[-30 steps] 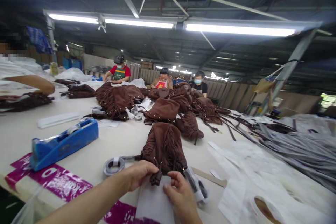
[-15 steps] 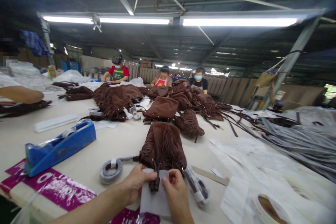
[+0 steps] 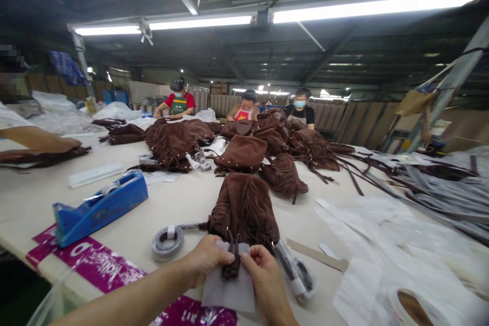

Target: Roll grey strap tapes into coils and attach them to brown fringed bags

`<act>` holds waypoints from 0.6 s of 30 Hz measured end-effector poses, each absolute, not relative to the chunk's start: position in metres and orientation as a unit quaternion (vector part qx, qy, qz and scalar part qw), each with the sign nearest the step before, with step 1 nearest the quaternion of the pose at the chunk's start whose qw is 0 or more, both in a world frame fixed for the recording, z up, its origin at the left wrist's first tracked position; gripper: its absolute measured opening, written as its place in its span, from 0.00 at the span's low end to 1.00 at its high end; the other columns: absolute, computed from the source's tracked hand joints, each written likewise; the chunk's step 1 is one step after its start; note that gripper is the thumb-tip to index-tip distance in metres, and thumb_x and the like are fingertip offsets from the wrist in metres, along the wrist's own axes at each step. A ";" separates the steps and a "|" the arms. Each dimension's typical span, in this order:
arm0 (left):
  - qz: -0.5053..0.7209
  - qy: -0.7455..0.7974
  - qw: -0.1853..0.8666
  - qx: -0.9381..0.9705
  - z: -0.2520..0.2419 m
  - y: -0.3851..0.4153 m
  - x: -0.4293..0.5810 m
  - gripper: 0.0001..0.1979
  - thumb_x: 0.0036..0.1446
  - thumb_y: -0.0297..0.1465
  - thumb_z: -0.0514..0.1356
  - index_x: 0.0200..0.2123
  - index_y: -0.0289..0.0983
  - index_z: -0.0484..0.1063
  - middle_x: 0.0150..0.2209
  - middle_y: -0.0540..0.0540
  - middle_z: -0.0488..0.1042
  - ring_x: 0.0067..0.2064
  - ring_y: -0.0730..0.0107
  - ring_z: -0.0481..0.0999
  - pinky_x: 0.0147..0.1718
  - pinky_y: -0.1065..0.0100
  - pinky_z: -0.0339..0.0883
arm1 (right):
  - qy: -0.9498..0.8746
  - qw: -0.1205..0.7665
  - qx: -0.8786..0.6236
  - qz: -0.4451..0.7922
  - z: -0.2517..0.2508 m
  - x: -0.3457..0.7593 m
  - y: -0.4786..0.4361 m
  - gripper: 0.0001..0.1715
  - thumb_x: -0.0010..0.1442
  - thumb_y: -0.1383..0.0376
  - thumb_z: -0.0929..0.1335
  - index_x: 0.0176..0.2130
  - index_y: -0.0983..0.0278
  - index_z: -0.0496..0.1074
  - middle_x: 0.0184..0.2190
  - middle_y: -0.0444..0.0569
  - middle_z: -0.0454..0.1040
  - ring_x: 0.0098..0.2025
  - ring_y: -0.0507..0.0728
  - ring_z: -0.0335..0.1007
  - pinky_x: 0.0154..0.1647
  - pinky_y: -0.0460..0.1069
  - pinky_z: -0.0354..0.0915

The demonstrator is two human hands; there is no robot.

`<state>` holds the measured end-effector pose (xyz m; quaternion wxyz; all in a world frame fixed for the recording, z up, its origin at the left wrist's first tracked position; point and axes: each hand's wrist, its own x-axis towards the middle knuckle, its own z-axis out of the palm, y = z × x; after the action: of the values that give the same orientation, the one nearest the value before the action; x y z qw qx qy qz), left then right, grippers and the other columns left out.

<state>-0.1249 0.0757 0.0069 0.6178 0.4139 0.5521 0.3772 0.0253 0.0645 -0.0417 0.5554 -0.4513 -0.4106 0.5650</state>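
A brown fringed suede bag lies on the table before me, with its drawstring tassel hanging toward me. Under the tassel is a translucent white sheet of wrapping paper. My left hand is closed on the sheet's left side, its thumb pressed against the tassel. Thumb and bent fingers of my right hand pinch the sheet's upper right edge. Wrapped strap coils lie on both sides of the bag: one at left, another at right.
A blue tape dispenser stands at left by purple printed plastic. More brown bags are heaped farther back. White sheets, a tape roll and grey-wrapped straps lie at right. Several co-workers sit around the table.
The view has swung a little to the left, so things sit farther right in the picture. Both hands keep hold of the sheet; the left thumb lies more against the tassel.
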 end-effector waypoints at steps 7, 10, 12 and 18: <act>0.381 0.547 0.614 0.423 0.000 0.075 -0.130 0.11 0.32 0.28 0.64 0.24 0.37 0.68 0.22 0.54 0.70 0.27 0.69 0.68 0.27 0.71 0.60 | -0.296 0.514 -0.349 0.726 -0.024 0.033 0.056 0.24 0.42 0.52 0.78 0.32 0.66 0.73 0.28 0.48 0.78 0.29 0.54 0.74 0.31 0.47 0.68; 0.389 0.551 0.605 0.422 0.002 0.073 -0.125 0.11 0.32 0.29 0.64 0.24 0.37 0.67 0.21 0.55 0.69 0.26 0.70 0.67 0.25 0.72 0.59 | -0.315 0.517 -0.362 0.709 -0.024 0.033 0.058 0.23 0.37 0.59 0.81 0.30 0.65 0.72 0.26 0.43 0.75 0.27 0.51 0.72 0.30 0.45 0.68; 0.395 0.553 0.599 0.424 0.003 0.072 -0.122 0.11 0.31 0.28 0.63 0.24 0.36 0.67 0.20 0.56 0.68 0.25 0.72 0.66 0.24 0.73 0.57 | -0.345 0.515 -0.383 0.685 -0.025 0.031 0.061 0.22 0.37 0.58 0.80 0.26 0.65 0.70 0.22 0.39 0.71 0.24 0.49 0.67 0.26 0.43 0.66; 0.393 0.530 0.621 0.423 0.006 0.068 -0.124 0.10 0.32 0.29 0.60 0.25 0.35 0.68 0.20 0.55 0.67 0.23 0.73 0.64 0.22 0.73 0.57 | -0.433 0.467 -0.433 0.637 -0.029 0.027 0.066 0.24 0.41 0.52 0.78 0.24 0.64 0.66 0.20 0.38 0.66 0.23 0.49 0.62 0.21 0.42 0.61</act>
<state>-0.1241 0.0683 0.0058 0.6214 0.4235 0.5295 0.3926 0.0273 0.0656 -0.0291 0.4673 -0.4333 -0.4333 0.6373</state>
